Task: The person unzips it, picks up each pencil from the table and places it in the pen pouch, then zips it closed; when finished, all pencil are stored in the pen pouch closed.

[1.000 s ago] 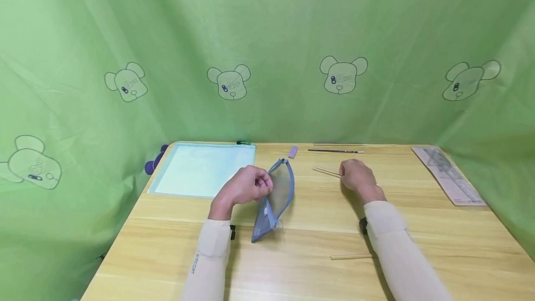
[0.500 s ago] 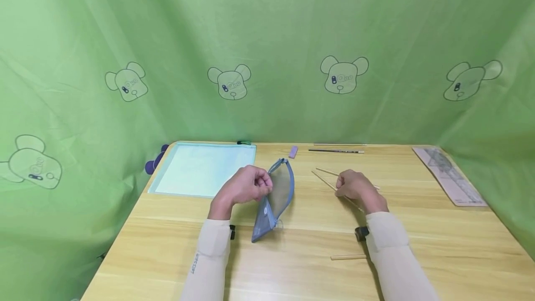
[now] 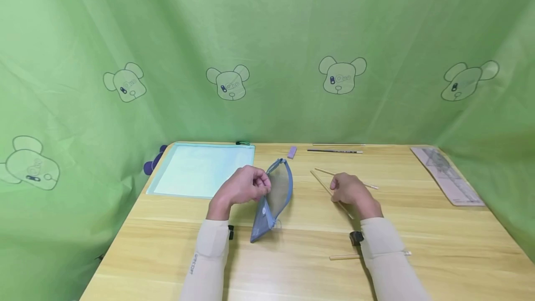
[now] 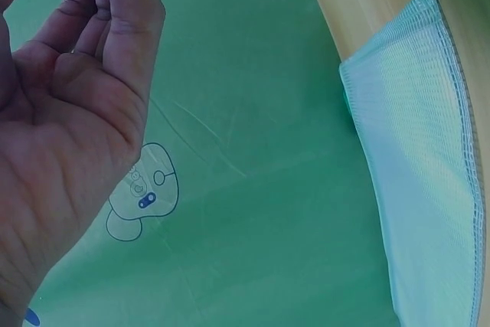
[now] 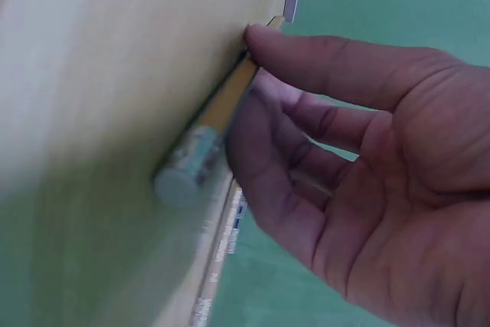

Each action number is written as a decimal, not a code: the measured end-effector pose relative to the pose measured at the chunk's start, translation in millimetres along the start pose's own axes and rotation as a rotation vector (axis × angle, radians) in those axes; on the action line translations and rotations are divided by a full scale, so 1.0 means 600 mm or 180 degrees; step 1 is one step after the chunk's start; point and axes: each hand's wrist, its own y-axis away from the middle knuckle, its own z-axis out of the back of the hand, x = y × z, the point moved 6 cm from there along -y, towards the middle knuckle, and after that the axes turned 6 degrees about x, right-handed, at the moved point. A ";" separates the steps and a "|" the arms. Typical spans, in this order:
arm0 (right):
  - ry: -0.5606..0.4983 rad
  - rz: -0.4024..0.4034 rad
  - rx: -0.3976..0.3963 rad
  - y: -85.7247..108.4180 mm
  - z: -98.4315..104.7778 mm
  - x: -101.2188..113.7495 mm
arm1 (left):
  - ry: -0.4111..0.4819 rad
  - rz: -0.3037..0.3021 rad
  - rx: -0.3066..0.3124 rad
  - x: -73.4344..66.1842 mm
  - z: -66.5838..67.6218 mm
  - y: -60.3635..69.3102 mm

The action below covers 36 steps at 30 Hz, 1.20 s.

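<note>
In the head view, my left hand (image 3: 244, 185) pinches the upper edge of a blue mesh zip pouch (image 3: 261, 222), which stands tilted with its mouth gaping. My right hand (image 3: 351, 189) is to the right of the pouch. Its thumb and fingers pinch a wooden pencil (image 5: 230, 101) near its middle, low over the table; the white eraser end points toward me. Just behind that hand lies a second wooden pencil (image 3: 370, 185), partly covered by the fingers. A third wooden pencil (image 3: 343, 257) lies under the right forearm. In the left wrist view the fingertips are cut off.
A pale turquoise mesh folder (image 3: 200, 171) lies at the back left. Along the back are a purple eraser (image 3: 291, 152), a black pencil (image 3: 334, 151) and another thin pencil (image 3: 338, 144). A pink sheet with clear rulers (image 3: 447, 175) is at the right edge. Green curtain surrounds the table.
Two pencils that lay close together at my right fingers have spread apart; one is now pinched at an angle. The right hand has shifted slightly nearer and left. My left hand holds still.
</note>
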 end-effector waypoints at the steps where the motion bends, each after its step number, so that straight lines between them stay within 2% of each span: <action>1: 0.0061 0.0014 -0.0011 0.001 -0.002 0.003 | 0.0003 0.0006 -0.0002 0.001 0.000 0.000; 7: 0.0322 0.0109 -0.0070 0.004 -0.012 0.022 | 0.0032 0.0024 -0.0015 0.004 0.002 0.000; 14: 0.0297 0.0153 -0.0044 0.001 -0.020 0.032 | 0.0090 0.0012 -0.0038 0.005 0.002 0.000; 22: -0.0206 0.0216 0.0079 -0.006 -0.027 0.025 | 0.0129 0.0017 -0.0037 0.007 0.003 -0.001; 25: -0.0297 0.0236 0.0083 -0.006 -0.025 0.023 | 0.0139 0.0010 -0.0041 0.008 0.003 -0.002; 32: -0.0604 0.0264 0.0134 0.004 -0.004 0.002 | 0.0150 -0.0001 -0.0027 0.007 0.002 -0.003; 36: -0.0644 0.0334 0.0223 0.008 0.004 -0.006 | 0.0128 -0.0009 -0.0036 0.004 0.003 -0.003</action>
